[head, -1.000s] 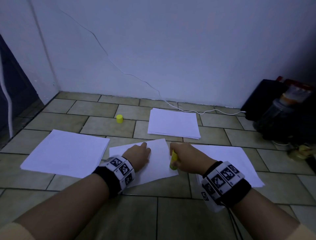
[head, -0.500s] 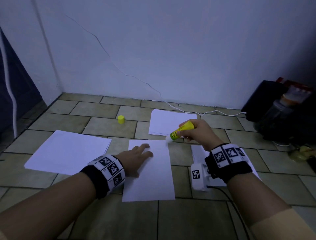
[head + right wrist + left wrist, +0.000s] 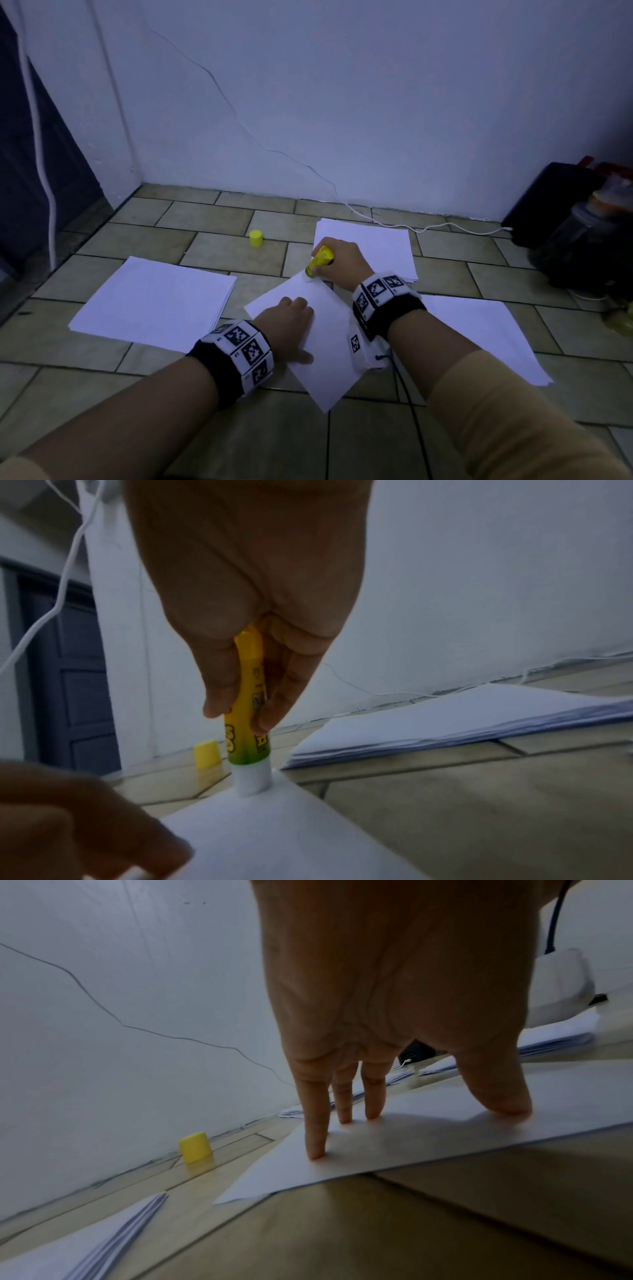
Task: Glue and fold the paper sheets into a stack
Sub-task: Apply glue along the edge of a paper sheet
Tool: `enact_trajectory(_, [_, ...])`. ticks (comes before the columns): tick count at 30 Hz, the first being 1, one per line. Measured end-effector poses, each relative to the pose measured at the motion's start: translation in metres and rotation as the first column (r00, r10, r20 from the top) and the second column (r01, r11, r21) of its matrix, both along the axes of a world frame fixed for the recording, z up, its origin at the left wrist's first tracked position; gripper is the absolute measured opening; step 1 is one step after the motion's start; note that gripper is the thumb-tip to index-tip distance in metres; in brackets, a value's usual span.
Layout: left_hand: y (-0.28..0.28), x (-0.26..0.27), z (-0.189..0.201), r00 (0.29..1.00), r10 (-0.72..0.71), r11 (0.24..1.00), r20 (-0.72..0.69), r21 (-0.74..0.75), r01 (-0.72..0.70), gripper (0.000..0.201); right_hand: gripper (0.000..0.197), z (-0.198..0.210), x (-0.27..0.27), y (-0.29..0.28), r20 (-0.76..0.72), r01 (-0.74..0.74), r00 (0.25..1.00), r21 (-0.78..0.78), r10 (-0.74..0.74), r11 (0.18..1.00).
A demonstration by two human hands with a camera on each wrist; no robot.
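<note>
A pale wall (image 3: 376, 102) fills the upper frame above a tiled floor (image 3: 212, 250), where a thick stack of white paper (image 3: 154, 301) lies at centre left, a second stack (image 3: 383, 246) sits at centre against the far tiles, and a loose sheet (image 3: 479, 335) spreads at right. At centre, a single sheet (image 3: 329, 349) lies angled on the tiles, one corner pointing away from the person. The left hand (image 3: 291, 322) presses this sheet flat, its fingers (image 3: 315, 1123) straight and their tips planted on the paper in the left wrist view. The right hand (image 3: 342, 263), just above it in the head view, grasps a yellow glue stick (image 3: 318, 262) between thumb and fingers; the right wrist view shows the stick held nearly upright with its white tip (image 3: 250, 780) touching the sheet's far corner. A dark bag (image 3: 548, 205) stands at the right edge, a white cable (image 3: 428, 228) running to it along the wall. The small yellow cap (image 3: 256, 238) stands alone on a tile at centre, well apart from the stick
</note>
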State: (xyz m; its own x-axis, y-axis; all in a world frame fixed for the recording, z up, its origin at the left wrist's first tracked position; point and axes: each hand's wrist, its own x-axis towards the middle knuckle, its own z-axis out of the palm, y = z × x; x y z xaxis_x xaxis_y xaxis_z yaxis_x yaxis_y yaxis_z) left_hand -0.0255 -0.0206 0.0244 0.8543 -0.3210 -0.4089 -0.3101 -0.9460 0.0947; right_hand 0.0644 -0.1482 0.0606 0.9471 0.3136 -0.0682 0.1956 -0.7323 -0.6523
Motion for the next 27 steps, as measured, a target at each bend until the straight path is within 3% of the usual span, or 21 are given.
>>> enact_trajectory(5, [0.001,0.001,0.003,0.999,-0.033,0.998,0.028,0.046,0.032,0.080,0.029,0.004,-0.001,0.007,-0.002,-0.133,0.991,-0.200,0.135,0.971])
enact_trajectory(9, [0.002,0.007,0.008,0.998,-0.046,0.996,0.033,0.075,0.043,0.072,0.027,0.011,-0.015,-0.011,0.011,-0.215,0.973,-0.319,0.231,0.923])
enact_trajectory(13, [0.000,0.013,0.013,0.997,-0.059,0.994,0.052,0.095,0.054,0.064,0.028,0.009,-0.035,-0.043,-0.024,-0.241,0.968,-0.357,0.249,0.902])
enact_trajectory(22, [-0.005,0.015,0.015,0.985,-0.115,0.982,0.128,0.164,0.093,0.069,0.028,0.007,-0.064,-0.099,-0.097,-0.249,0.969,-0.398,0.229,0.883])
enact_trajectory(27, [-0.013,0.012,0.012,0.960,-0.274,0.957,0.055,0.116,0.267,0.081,0.025,0.014,-0.069,-0.110,-0.138,-0.268,0.963,-0.406,0.232,0.873])
